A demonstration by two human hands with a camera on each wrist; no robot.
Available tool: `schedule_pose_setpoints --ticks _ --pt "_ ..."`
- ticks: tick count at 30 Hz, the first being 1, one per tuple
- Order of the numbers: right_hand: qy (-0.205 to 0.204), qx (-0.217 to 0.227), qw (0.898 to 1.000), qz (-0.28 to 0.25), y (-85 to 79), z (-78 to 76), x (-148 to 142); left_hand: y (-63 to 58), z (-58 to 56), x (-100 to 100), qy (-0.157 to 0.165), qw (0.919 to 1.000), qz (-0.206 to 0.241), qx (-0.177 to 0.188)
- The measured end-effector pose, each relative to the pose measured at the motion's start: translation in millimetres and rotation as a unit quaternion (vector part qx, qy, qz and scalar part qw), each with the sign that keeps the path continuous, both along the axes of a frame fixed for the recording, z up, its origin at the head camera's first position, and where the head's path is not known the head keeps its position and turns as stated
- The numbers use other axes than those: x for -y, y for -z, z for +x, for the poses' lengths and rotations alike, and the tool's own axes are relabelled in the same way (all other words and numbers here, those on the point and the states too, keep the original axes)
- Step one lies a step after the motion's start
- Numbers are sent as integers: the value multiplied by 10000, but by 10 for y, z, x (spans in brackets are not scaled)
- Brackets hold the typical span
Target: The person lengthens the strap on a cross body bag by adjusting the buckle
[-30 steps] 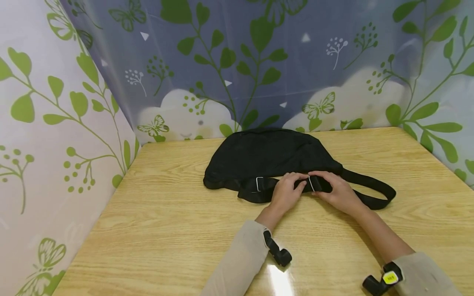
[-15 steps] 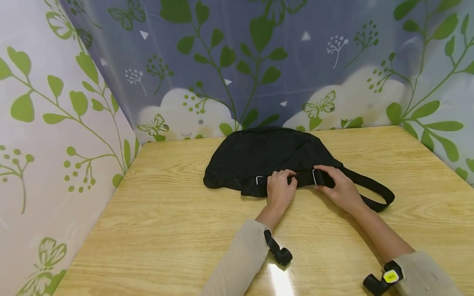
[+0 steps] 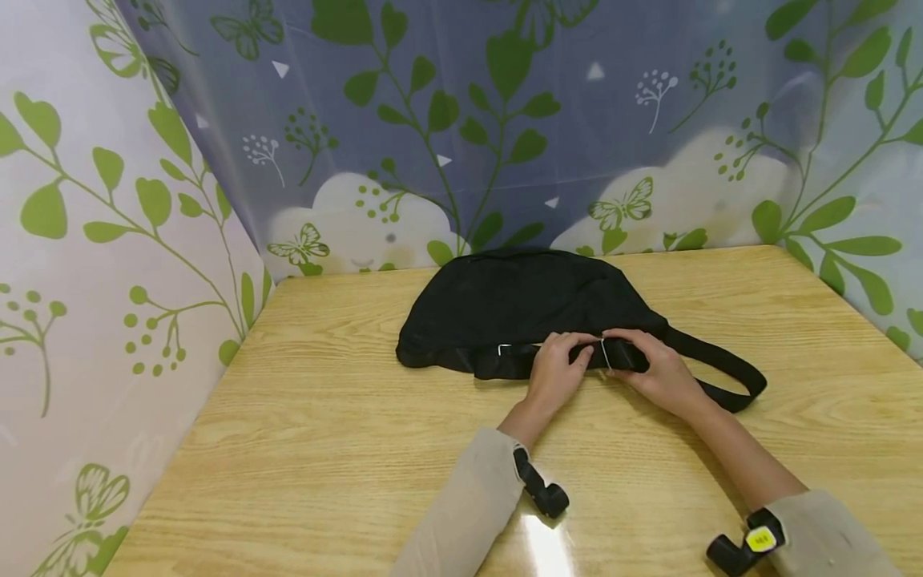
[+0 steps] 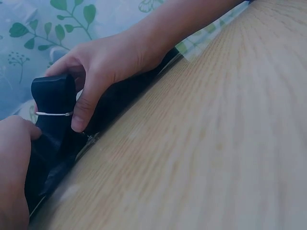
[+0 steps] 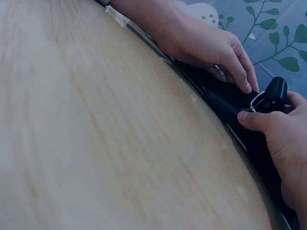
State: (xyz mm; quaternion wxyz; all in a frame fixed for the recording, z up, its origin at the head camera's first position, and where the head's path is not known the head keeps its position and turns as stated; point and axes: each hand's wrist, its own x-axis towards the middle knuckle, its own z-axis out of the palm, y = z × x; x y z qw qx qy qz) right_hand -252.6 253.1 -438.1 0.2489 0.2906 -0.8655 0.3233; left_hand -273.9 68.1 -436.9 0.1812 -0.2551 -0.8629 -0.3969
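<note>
A black waist bag [image 3: 519,296] lies on the table, its webbing strap [image 3: 735,369] looping out to the right. My left hand [image 3: 557,373] pinches the strap along the bag's front edge, left of a silver metal slide buckle [image 3: 606,354]. Thumb and fingers of my right hand [image 3: 665,375] grip that buckle from its right side. In the left wrist view, a fold of strap [image 4: 53,91] stands up through the buckle. A second metal buckle [image 3: 505,350] shows farther left on the strap, partly covered. The left fingertips are partly hidden behind the strap.
The wooden table [image 3: 324,449] extends in front of the bag and to both sides. A printed cloth backdrop [image 3: 360,120] with leaves and butterflies rises close behind the bag and along the left side. Each sleeve carries a black wrist camera strap.
My left hand slid left along the strap, then came back right beside the buckle. My right hand shifted slightly right with the buckle and returned. The strap's left fold lies flatter.
</note>
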Motion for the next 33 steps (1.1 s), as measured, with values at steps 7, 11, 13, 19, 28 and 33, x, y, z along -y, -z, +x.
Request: schedule_pose_setpoints --ticks 7,11,13,19,28,33 --pt "329 -102 9993 -147 -20 13 7 13 -18 17 -992 9917 -248 -784" --pt "370 -159 9990 -167 -18 7 -2 19 -20 22 -1148 9895 -320 -822" --pt "343 -181 9991 -179 -13 2 -6 19 -20 19 -997 9926 -259 -643" --pt "138 32 9996 -231 -7 10 -12 8 -14 5 -342 9991 78 -239" --pt "90 96 9997 -192 -10 18 3 13 -10 14 -205 9981 46 -581" --pt "48 -169 9993 -320 -4 -3 -1 18 -11 31 -1080 9897 -454 -823"
